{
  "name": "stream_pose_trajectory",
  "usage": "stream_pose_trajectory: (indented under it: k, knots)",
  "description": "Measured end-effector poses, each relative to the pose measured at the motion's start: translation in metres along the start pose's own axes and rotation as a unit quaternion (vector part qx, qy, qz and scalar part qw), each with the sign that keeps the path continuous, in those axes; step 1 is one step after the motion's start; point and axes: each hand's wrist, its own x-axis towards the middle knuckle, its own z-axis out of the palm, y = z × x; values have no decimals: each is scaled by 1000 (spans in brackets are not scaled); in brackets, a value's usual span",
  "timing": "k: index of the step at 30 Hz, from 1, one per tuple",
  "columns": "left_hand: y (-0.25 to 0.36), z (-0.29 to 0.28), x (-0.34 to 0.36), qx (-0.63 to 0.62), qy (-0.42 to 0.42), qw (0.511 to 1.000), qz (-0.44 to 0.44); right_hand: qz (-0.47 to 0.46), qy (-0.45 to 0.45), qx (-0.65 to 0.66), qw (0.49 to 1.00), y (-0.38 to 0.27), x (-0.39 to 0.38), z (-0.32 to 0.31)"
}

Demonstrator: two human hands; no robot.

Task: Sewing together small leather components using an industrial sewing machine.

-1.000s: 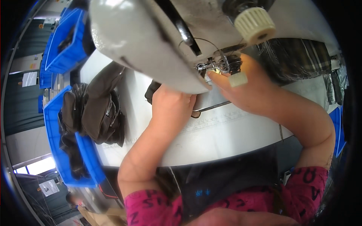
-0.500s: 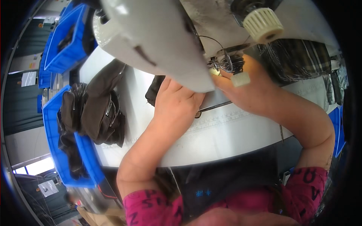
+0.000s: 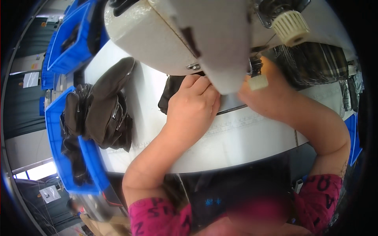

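Observation:
My left hand (image 3: pixel 193 103) has its fingers curled on a dark brown fabric piece (image 3: pixel 169 93) on the white sewing table (image 3: pixel 236 131). Part of that piece shows left of my knuckles; the rest is covered by the hand and the sewing machine head (image 3: pixel 220 43). On the other side of the machine head, my right hand (image 3: pixel 269 92) rests low near the table. Its fingers are hidden behind the machine, so its grip does not show. The needle area is out of sight too.
Dark zippered pouches (image 3: pixel 104 112) are heaped at the table's left edge, partly over a blue bin (image 3: pixel 94 177). Another blue bin (image 3: pixel 69 47) stands beyond. A dark checked bundle with loose threads (image 3: pixel 315 63) lies far right. A cream knob (image 3: pixel 291 28) juts from the machine.
The machine head sits farther right in view, as the view has shifted. My left hand and the fabric piece appear slightly farther right. A small loop beside my left hand no longer shows.

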Motion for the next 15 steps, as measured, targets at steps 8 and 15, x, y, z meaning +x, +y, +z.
stream_pose_trajectory:
  k: [8,15]
  knots:
    - [7,-2,4,9,-10,1000,-6,5,6,-22,1000,1,2,-1]
    - [10,-1,1,7,-1,1000,0,-6,-21,-29,999,-1,0,-5]
